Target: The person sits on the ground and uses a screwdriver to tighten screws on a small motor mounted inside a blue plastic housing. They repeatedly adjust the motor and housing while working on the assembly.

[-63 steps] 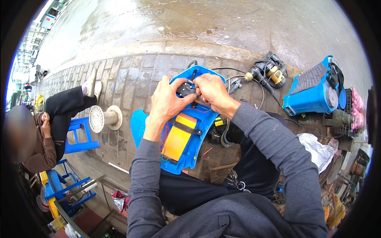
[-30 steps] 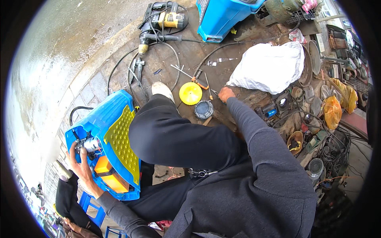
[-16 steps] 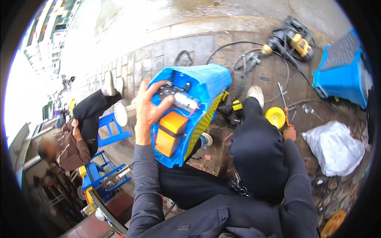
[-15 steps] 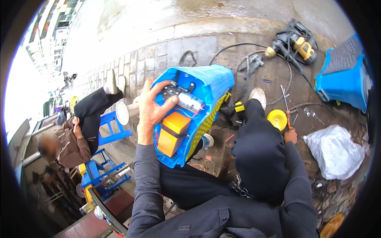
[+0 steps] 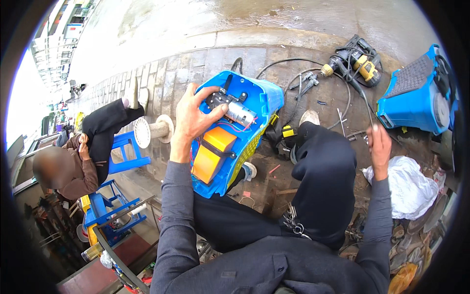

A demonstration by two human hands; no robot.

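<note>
A blue plastic tank housing (image 5: 267,93) leans against my left thigh, its open underside turned toward me. Inside are a silver motor with a black pump head (image 5: 240,113) and an orange battery block (image 5: 211,156) under a black strap. My left hand (image 5: 193,117) grips the pump head between thumb and fingers. Out to the right, past my knee, my right hand (image 5: 380,149) is low over the ground with its fingers drawn together. Anything between those fingertips is too small to make out. Thin metal shafts (image 5: 341,122) lie just left of it.
A corded power drill (image 5: 357,63) lies ahead on the paving, its cable looping around. Another blue tank (image 5: 411,100) lies at right, beyond a white plastic bag (image 5: 406,188). Left, a seated person (image 5: 73,166) is near a blue stool (image 5: 128,153) and a white spool (image 5: 154,132).
My right hand has left the orange-handled tool and moved right and forward. The yellow round dish beside my knee is out of sight. My left hand keeps its grip on the pump.
</note>
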